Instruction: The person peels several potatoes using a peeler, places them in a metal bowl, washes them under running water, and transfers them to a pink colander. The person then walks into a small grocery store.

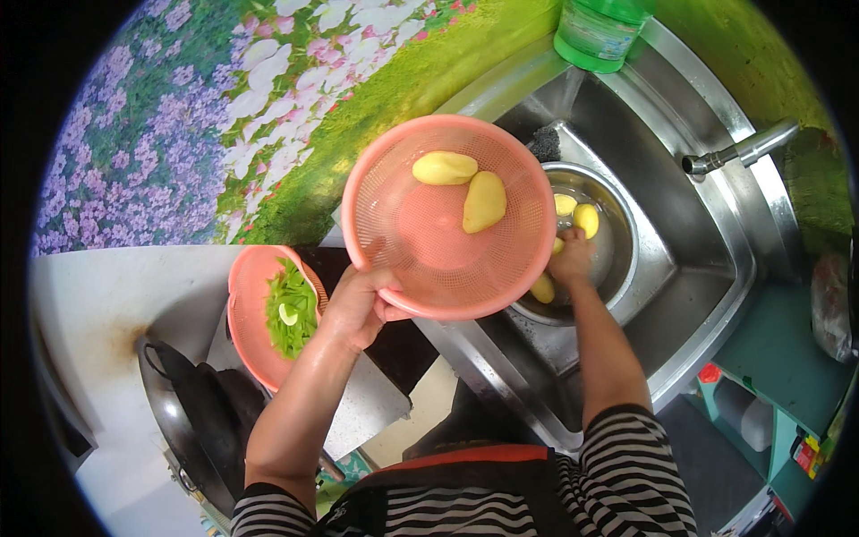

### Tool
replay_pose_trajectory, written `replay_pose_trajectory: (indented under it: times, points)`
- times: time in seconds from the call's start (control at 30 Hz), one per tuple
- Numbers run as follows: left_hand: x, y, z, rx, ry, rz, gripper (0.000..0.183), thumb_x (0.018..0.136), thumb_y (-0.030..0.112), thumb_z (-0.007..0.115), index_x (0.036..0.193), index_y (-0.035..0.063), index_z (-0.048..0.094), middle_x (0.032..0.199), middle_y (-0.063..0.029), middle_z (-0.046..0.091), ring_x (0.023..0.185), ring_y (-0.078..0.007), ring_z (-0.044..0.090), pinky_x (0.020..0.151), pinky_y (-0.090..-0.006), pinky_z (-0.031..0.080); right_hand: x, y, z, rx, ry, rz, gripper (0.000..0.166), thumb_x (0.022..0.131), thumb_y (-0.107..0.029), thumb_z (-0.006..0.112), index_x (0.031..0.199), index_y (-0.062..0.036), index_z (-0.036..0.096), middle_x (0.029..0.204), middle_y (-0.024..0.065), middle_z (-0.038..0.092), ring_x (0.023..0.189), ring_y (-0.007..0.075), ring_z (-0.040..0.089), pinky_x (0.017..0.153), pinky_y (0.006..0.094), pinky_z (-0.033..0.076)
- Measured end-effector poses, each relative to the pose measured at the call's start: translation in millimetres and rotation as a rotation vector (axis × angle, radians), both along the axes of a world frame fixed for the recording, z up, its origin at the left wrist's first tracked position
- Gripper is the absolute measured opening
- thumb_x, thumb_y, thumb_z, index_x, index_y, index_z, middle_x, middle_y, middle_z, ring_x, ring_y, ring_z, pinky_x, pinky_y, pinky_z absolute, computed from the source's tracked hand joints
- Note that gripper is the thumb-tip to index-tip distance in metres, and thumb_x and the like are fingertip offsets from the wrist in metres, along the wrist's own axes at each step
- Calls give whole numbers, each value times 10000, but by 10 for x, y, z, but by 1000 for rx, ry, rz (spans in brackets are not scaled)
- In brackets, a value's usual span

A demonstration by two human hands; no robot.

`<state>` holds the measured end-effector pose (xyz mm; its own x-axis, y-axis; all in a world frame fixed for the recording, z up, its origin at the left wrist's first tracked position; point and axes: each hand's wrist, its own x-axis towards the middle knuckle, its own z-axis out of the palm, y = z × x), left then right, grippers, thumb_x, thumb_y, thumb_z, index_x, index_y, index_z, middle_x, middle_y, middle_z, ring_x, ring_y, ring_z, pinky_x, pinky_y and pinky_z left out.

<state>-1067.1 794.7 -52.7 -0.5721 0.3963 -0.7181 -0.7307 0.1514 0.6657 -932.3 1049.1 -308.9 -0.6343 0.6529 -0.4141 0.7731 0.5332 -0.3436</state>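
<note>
My left hand (366, 302) grips the near rim of a pink plastic colander (443, 309), which is held up beside and partly over the sink. Two peeled potatoes (445, 168) lie inside it. My right hand (572, 255) reaches into a round metal basin (634, 258) standing in the stainless steel sink (698, 295). Several peeled potatoes (586, 220) are in the basin, with water around them. The right fingers touch or nearly touch the potatoes; whether they hold one cannot be told. The colander hides the basin's left side.
A second pink colander (248, 322) with cut green vegetable pieces (292, 329) stands at the left, near a dark wok (188, 409). A dark scouring pad (544, 144) lies behind the basin. A faucet (738, 151) and a green plastic bottle (597, 37) are at the sink's far side.
</note>
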Motion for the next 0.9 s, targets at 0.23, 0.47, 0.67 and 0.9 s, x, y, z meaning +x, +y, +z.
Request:
replay_pose_trajectory:
  times: [0.23,0.47,0.67,0.9]
  points:
    - [34,58,-96,0,-14,-66,686,719,-44,470,1348,-21,198,1028,-187,550,755,-266,657,618,-387,599,251,668,1242,-925,956,-596,174,774,6,604,900,-101,549,940,22,558,742,110,576,477,213,414]
    - [116,144,-83,-73,-14,-52,535,710,-56,456,1234,-55,346,886,-130,554,708,-239,646,613,-393,601,-161,339,2219,-750,932,-73,186,882,-84,557,1068,-72,559,1088,23,553,942,115,563,732,248,468]
    - [48,-69,-9,-90,-36,12,560,713,-44,482,1255,-60,342,971,-168,578,756,-263,659,664,-420,599,-336,824,1554,-561,843,-87,258,861,-82,566,1116,-53,583,1060,38,588,928,141,562,807,278,457]
    - [98,-177,108,-116,-145,109,466,698,-34,515,1156,-54,435,969,-164,614,772,-279,673,703,-429,590,-236,369,255,-24,-80,-42,780,768,-317,676,1416,-378,247,1477,57,198,1345,306,216,1024,531,307]
